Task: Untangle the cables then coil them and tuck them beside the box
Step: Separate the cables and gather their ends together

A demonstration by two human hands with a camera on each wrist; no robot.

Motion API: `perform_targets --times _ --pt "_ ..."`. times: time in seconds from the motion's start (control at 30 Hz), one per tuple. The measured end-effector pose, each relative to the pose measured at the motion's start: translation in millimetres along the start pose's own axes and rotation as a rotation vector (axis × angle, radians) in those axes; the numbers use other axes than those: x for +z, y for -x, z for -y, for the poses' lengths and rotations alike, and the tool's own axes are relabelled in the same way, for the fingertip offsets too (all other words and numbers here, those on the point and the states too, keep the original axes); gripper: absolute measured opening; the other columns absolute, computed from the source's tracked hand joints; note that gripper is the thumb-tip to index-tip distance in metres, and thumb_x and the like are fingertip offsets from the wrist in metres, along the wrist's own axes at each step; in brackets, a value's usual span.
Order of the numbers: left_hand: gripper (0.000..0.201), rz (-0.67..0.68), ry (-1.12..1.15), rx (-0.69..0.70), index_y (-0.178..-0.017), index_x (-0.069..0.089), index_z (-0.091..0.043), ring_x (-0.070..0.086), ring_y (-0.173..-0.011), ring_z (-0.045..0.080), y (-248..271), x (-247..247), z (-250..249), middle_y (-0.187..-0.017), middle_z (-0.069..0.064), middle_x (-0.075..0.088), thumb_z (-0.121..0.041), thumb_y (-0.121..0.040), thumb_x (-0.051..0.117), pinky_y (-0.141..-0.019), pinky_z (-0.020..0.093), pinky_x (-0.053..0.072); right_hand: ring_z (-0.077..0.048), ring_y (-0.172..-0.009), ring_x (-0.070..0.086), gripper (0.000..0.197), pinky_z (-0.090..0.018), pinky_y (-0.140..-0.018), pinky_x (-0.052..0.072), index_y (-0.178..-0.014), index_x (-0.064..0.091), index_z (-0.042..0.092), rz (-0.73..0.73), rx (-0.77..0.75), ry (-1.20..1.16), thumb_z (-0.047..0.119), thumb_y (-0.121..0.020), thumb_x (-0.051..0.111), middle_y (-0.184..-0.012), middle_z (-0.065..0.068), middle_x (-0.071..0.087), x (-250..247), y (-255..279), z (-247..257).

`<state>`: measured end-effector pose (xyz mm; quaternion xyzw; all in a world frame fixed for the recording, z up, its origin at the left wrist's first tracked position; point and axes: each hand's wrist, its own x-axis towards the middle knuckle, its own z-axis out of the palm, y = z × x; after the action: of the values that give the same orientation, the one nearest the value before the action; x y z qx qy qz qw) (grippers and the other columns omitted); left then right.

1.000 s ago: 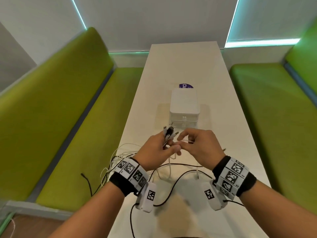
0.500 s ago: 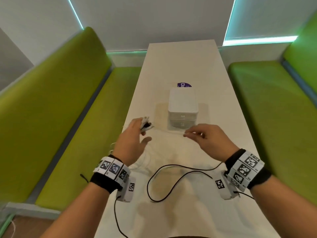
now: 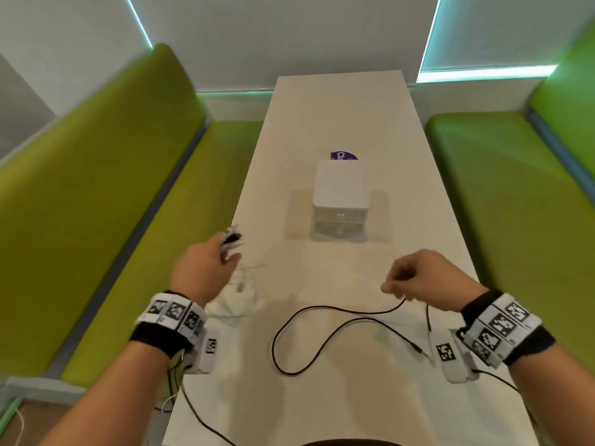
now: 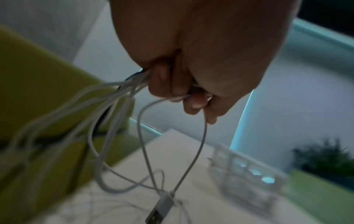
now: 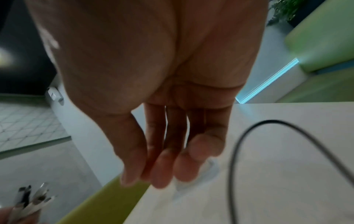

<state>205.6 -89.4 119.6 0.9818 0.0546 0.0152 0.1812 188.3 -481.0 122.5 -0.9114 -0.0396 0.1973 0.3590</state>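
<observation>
My left hand (image 3: 222,252) is raised over the table's left edge and grips a bundle of cable ends (image 3: 232,238), mostly white with one dark. In the left wrist view its curled fingers (image 4: 172,86) hold several white cables (image 4: 114,106), which loop down to a USB plug (image 4: 161,210) above the table. A loose black cable (image 3: 322,320) curves across the table between my arms. My right hand (image 3: 391,281) hovers just above its right part. The right wrist view shows those fingers (image 5: 162,174) hanging close together with nothing in them. The white box (image 3: 339,194) stands beyond both hands.
The long white table (image 3: 338,107) runs away from me between green benches on the left (image 3: 96,204) and right (image 3: 515,204). A purple sticker (image 3: 344,156) lies behind the box. White cable slack lies on the table by my left wrist (image 3: 238,304).
My hands have moved apart: the left went left with the cable bundle, the right went right and lower. The white strand stretched between them no longer reaches the right hand.
</observation>
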Motion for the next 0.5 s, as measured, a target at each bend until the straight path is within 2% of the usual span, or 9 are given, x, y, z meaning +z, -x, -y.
perform_targets --times 0.07,0.1,0.17,0.23,0.27,0.33,0.4,0.43,0.5 --pt "0.009 -0.029 -0.303 -0.061 -0.099 0.059 -0.025 0.055 -0.059 0.023 -6.1 -13.1 29.0 -0.076 -0.001 0.060 -0.032 -0.093 0.060 -0.055 0.030 0.041 -0.007 -0.061 0.066 0.021 -0.020 -0.062 0.050 -0.072 0.075 0.020 0.093 0.066 0.122 0.038 -0.076 0.085 -0.067 0.003 0.072 13.8 9.0 -18.5" --pt "0.010 -0.030 -0.408 -0.083 -0.094 0.054 -0.022 0.053 -0.057 0.023 -7.6 -19.6 39.4 -0.080 -0.001 0.056 -0.032 -0.094 0.058 -0.053 0.031 0.041 -0.007 -0.066 0.065 0.025 -0.019 -0.062 0.048 -0.074 0.074 0.021 0.132 0.099 0.219 0.043 -0.072 0.087 -0.070 0.005 0.070 23.4 13.2 -27.4" --pt "0.021 -0.003 -0.524 -0.092 -0.093 0.047 -0.020 0.056 -0.060 0.025 -11.1 -27.7 51.5 -0.094 0.001 0.048 -0.037 -0.095 0.059 -0.055 0.035 0.045 -0.004 -0.074 0.060 0.032 -0.018 -0.060 0.044 -0.083 0.068 0.024 0.203 0.156 0.406 0.044 -0.068 0.087 -0.082 0.010 0.064 43.4 20.9 -41.8" --pt "0.031 0.044 -0.514 -0.116 -0.093 0.044 -0.021 0.058 -0.065 0.024 -10.8 -28.9 45.3 -0.094 -0.001 0.049 -0.049 -0.093 0.059 -0.057 0.035 0.047 -0.004 -0.075 0.054 0.026 -0.016 -0.057 0.040 -0.086 0.060 0.026 0.242 0.168 0.493 0.030 -0.073 0.083 -0.089 0.012 0.058 56.1 23.5 -51.2" --pt "0.030 0.065 -0.467 -0.126 -0.094 0.044 -0.023 0.059 -0.067 0.023 -9.7 -25.2 38.4 -0.088 -0.001 0.053 -0.050 -0.093 0.058 -0.059 0.035 0.048 -0.003 -0.074 0.051 0.021 -0.014 -0.057 0.039 -0.082 0.058 0.029 0.251 0.149 0.517 0.021 -0.077 0.077 -0.088 0.012 0.057 59.5 22.8 -52.9" --pt "0.021 0.112 -0.256 -0.107 -0.103 0.048 -0.023 0.060 -0.068 0.024 -5.1 -16.7 17.6 -0.081 0.001 0.060 -0.041 -0.094 0.055 -0.060 0.033 0.048 -0.003 -0.074 0.052 0.026 -0.013 -0.061 0.043 -0.076 0.058 0.034 0.249 0.098 0.524 0.010 -0.082 0.065 -0.086 0.013 0.057 62.8 18.5 -49.5" --pt "0.014 0.196 0.117 -0.034 -0.111 0.053 -0.023 0.057 -0.064 0.022 1.2 -8.0 -6.5 -0.081 0.005 0.063 -0.027 -0.097 0.050 -0.057 0.032 0.043 -0.006 -0.081 0.059 0.019 -0.013 -0.069 0.046 -0.088 0.071 0.032 0.214 0.005 0.503 0.014 -0.087 0.065 -0.091 0.011 0.062 61.1 14.8 -35.0" --pt "0.012 0.243 0.282 -0.002 -0.108 0.056 -0.024 0.054 -0.062 0.021 4.6 -4.0 -18.8 -0.081 0.005 0.063 -0.022 -0.100 0.047 -0.056 0.032 0.041 -0.007 -0.086 0.062 0.015 -0.015 -0.074 0.048 -0.096 0.075 0.029 0.195 -0.046 0.475 0.018 -0.088 0.069 -0.095 0.009 0.066 57.6 14.3 -23.2" --pt "0.018 0.323 0.430 0.084 -0.096 0.057 -0.028 0.051 -0.065 0.020 10.7 3.3 -42.1 -0.085 0.003 0.063 -0.019 -0.104 0.043 -0.061 0.037 0.043 -0.006 -0.089 0.065 0.015 -0.017 -0.079 0.050 -0.101 0.079 0.025 0.159 -0.143 0.354 0.021 -0.087 0.075 -0.098 0.008 0.070 48.9 14.1 0.9"
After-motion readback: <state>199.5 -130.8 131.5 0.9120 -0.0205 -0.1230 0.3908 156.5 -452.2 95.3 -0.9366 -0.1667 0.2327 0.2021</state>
